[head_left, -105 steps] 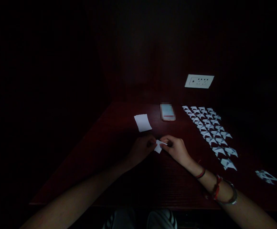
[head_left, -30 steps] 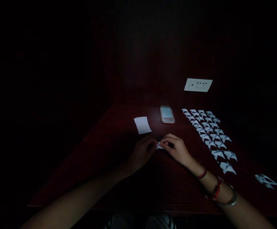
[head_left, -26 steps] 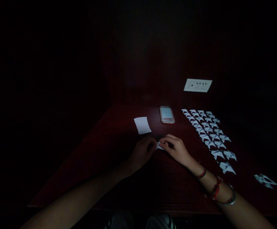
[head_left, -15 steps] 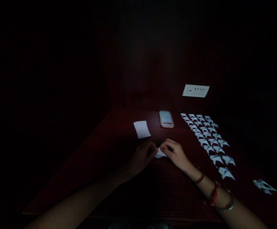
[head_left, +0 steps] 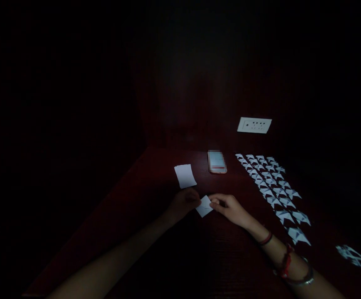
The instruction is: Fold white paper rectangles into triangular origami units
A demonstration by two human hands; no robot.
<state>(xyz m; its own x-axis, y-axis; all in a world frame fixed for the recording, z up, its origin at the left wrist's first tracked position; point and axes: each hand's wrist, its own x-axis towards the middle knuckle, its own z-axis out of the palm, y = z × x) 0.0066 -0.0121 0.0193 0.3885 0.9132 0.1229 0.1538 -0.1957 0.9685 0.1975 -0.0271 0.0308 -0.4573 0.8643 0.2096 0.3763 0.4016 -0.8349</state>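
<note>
Between my two hands is a small white piece of paper (head_left: 204,207), turned so that a corner points toward me, with a crease across its middle. My left hand (head_left: 185,203) pinches its left corner between thumb and fingers. At the right corner, my right hand (head_left: 230,207) grips the paper with thumb and forefinger. A stack of white paper sheets (head_left: 185,176) lies just beyond my left hand. Right of my right hand, several folded white paper pieces (head_left: 274,201) lie in slanting rows on the dark red table (head_left: 130,199).
Behind the hands lies a phone (head_left: 217,162) with its screen lit and blurred. A white socket plate (head_left: 254,125) is on the wall. A small bunch of folded white paper (head_left: 352,255) sits at the table's right side. The surroundings are very dark.
The paper between my hands now shows as an opened-out diamond rather than a narrow folded strip. My hands have drawn slightly apart, and the whole view has shifted a little upward.
</note>
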